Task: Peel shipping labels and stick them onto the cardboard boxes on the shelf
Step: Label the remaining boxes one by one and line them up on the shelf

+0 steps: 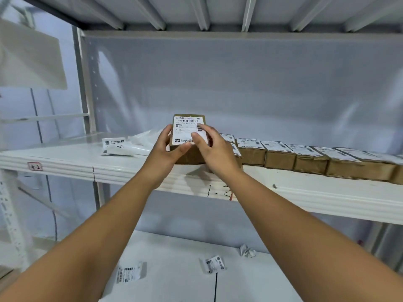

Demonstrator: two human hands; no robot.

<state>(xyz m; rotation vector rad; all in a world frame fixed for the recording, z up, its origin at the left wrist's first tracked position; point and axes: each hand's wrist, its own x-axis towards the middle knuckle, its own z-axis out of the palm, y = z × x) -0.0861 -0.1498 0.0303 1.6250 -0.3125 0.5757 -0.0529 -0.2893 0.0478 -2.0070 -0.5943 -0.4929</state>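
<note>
Head view: both hands hold a labelled box on the shelf

Head camera shows the left hand [168, 149] gripping the cardboard box [187, 156] from its left side, fingers curled round the edge and the thumb lying along the box's near top edge. The right hand [214, 149] grips the same box from its right side, its thumb pressed flat on the shipping label [188, 130] and its fingers bent over the label's right edge. The label covers most of the box's top face, which tilts toward the camera. The box's base is at the shelf [130, 171], though the hands hide whether it rests flat.

Just right of the box, partly hidden behind the right hand, a row of labelled boxes [279, 158] runs away along the shelf, each touching the next. Left of the box lie loose label sheets [114, 146] and a clear plastic bag [141, 138]. Further left of the box, a small red-bordered tag [35, 166] sits on the shelf's front lip. Below the box, on the lower board [174, 247], lie two label scraps [130, 273] and a crumpled paper [247, 250].
</note>
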